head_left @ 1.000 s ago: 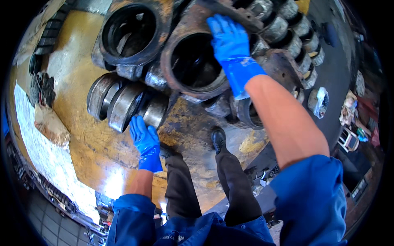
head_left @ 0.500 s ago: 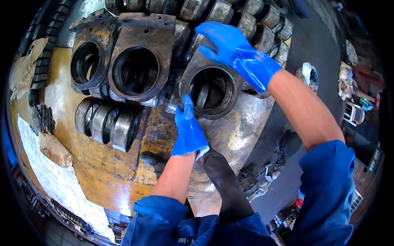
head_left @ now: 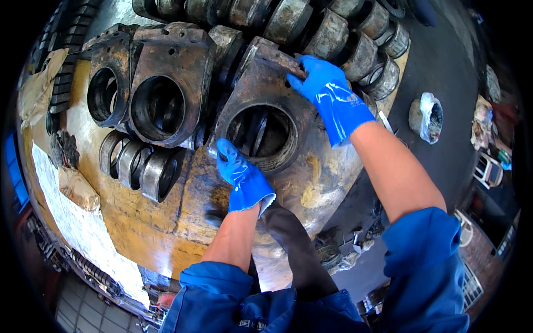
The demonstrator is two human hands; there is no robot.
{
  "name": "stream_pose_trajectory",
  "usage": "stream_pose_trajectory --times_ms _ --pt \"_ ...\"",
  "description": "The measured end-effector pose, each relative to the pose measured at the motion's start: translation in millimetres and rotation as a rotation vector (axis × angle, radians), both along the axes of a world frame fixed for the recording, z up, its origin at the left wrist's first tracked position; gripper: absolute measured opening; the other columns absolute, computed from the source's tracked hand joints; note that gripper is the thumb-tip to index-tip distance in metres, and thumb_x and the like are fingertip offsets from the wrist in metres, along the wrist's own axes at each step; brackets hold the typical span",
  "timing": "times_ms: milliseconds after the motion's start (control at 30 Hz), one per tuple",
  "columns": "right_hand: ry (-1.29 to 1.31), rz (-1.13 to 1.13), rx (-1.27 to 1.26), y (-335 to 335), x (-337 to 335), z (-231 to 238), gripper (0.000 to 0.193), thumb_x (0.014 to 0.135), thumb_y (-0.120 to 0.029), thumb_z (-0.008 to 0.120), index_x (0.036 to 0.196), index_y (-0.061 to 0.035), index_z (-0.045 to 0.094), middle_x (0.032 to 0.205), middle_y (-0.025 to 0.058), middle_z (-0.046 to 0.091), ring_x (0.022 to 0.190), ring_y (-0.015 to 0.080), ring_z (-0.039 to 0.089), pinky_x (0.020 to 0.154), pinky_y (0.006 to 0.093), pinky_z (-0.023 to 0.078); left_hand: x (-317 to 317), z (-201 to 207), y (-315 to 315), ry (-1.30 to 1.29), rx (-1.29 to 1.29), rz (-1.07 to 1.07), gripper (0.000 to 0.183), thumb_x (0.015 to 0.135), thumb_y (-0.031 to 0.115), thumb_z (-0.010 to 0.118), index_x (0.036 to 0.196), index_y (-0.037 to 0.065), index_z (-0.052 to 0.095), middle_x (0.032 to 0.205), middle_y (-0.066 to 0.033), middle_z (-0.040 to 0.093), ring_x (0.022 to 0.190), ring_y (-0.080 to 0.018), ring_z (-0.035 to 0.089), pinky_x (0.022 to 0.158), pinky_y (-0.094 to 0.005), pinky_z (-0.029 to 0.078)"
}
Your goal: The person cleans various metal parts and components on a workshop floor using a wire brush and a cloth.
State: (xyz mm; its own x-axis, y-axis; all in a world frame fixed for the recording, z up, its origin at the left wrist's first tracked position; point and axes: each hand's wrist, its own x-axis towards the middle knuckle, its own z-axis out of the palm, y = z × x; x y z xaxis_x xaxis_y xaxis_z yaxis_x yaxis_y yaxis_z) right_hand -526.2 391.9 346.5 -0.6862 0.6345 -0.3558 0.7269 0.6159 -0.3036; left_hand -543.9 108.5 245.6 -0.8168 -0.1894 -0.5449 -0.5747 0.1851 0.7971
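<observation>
A rusty, dark steel housing plate (head_left: 265,89) with a large round bore stands tilted in front of me. My right hand (head_left: 321,80), in a blue rubber glove, grips its upper right corner with the fingers curled over the edge. My left hand (head_left: 237,166), gloved alike, holds the lower left rim of the ring around the bore; some of its fingers are hidden. Through the bore part of another metal ring shows. Left of it stand a second holed housing plate (head_left: 172,61) and a third one (head_left: 105,61).
Several worn metal rings (head_left: 327,36) stand in rows behind the housings. A short row of rings (head_left: 157,176) sits on the stained yellow floor sheet (head_left: 144,222) at left. A plastic-wrapped bucket (head_left: 430,119) stands at right, and a brown paper wrapping (head_left: 78,188) lies far left.
My right hand has come down from over the housing's top onto its upper right corner. The housing now leans differently, its top edge more exposed. The whole view has shifted somewhat.
</observation>
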Motion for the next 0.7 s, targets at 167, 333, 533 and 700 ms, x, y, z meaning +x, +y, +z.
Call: stream_pose_trajectory --times_ms 167,333,533,700 --pt "0.010 0.009 -0.012 2 2 6 0.056 0.088 -0.049 0.072 0.130 -0.0130 0.065 0.112 0.0171 0.074 0.102 0.0397 0.070 0.091 0.0472 0.057 5 11 10 0.002 -0.042 -0.007 0.072 0.099 0.057 0.063 0.137 -0.004 0.061 0.123 -0.0122 0.071 0.105 -0.0225 0.065 0.099 -0.0355 0.049" --pt "-0.061 0.056 0.012 5 -1 11 0.041 0.090 -0.050 0.068 0.107 -0.0122 0.071 0.106 0.0134 0.074 0.100 0.0349 0.071 0.087 0.0469 0.058 2 34 15 -0.077 0.102 -0.014 0.071 0.101 0.056 0.062 0.138 -0.004 0.059 0.126 -0.0116 0.069 0.107 -0.0220 0.064 0.099 -0.0358 0.049" --pt "-0.094 0.096 0.021 5 -8 4 0.046 0.089 -0.050 0.069 0.113 -0.0107 0.069 0.109 0.0174 0.074 0.105 0.0376 0.070 0.092 0.0488 0.056 9 18 -17 -0.085 0.565 0.030 0.065 0.104 0.052 0.059 0.142 0.000 0.056 0.134 -0.0103 0.066 0.116 -0.0209 0.062 0.105 -0.0368 0.047" --pt "-0.153 0.131 0.057 14 -10 -3 0.059 0.087 -0.055 0.069 0.125 -0.0102 0.066 0.112 0.0211 0.073 0.106 0.0409 0.069 0.093 0.0498 0.055 33 25 -35 -0.082 0.505 0.202 0.060 0.105 0.048 0.058 0.143 0.001 0.057 0.134 -0.0093 0.065 0.119 -0.0207 0.062 0.106 -0.0370 0.046"
